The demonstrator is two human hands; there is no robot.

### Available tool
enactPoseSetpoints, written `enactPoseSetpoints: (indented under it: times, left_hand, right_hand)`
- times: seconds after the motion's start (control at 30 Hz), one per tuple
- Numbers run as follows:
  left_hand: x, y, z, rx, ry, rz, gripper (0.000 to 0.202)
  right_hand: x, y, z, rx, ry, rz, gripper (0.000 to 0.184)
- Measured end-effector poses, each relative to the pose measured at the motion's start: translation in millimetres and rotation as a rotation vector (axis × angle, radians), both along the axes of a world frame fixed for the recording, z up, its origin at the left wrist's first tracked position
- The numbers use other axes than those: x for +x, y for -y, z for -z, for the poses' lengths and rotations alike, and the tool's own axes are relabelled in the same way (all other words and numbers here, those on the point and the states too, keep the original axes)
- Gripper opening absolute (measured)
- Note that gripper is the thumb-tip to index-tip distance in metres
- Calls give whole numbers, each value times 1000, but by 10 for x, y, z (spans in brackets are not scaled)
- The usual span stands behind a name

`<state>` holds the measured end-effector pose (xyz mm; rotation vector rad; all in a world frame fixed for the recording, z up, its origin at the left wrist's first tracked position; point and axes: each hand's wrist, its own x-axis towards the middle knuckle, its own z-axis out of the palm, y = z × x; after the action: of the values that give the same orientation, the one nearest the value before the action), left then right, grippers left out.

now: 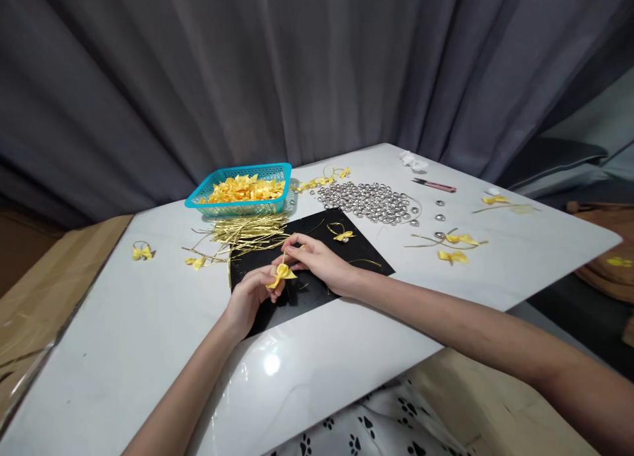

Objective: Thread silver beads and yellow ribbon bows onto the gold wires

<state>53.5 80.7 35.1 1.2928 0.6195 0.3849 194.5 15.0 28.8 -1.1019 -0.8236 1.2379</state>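
My left hand (253, 296) pinches a yellow ribbon bow (282, 275) above the black mat (292, 307). Just above the bow, my right hand (317, 261) has its fingertips closed on a thin gold twist tie (284, 257) that rises from the bow. How the tie meets the bow is partly hidden by the fingers. Beyond my right hand, a bow with a silver bell-like bead and a looped tie (343, 235) lies on the mat. A heap of gold twist ties (247, 231) lies behind my left hand, overlapping the mat's far left edge.
A teal basket (288, 179) of yellow bows stands at the back left. Many silver beads (371, 202) are spread right of it. Small scissors-like snips (434, 185) lie at the back right. Loose bows and ties (453, 257) rest on the white table (173, 330). A cardboard box (59, 271) adjoins its left edge.
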Motion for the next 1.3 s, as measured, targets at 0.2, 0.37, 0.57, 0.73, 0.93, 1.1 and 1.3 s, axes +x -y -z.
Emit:
enactPoseSetpoints:
  times: [0.2, 0.37, 0.57, 0.73, 0.93, 1.1, 1.3]
  left_hand:
    - [12, 47, -9, 41, -33, 31, 18]
    - [-11, 40, -44, 82, -16, 5, 19]
    - [-36, -39, -35, 141, 10, -88, 20]
    - [-22, -20, -19, 139, 10, -47, 17]
    - [-20, 13, -28, 138, 8, -15, 14]
    - [-26, 5, -26, 125, 24, -34, 17]
    - [-25, -26, 22, 175, -17, -78, 19]
  right_hand:
    - [-16, -11, 21, -86, -94, -34, 9]
    - [194, -23, 7, 51, 571, -64, 9]
    - [424, 60, -245, 227, 1008, 4, 14]
    - [374, 47, -242, -47, 234, -200, 19]
    - [265, -5, -96, -164, -275, -317, 31]
    - [277, 60, -123, -265, 7, -290, 22]
    - [329, 148, -245, -31, 540, -311, 29]
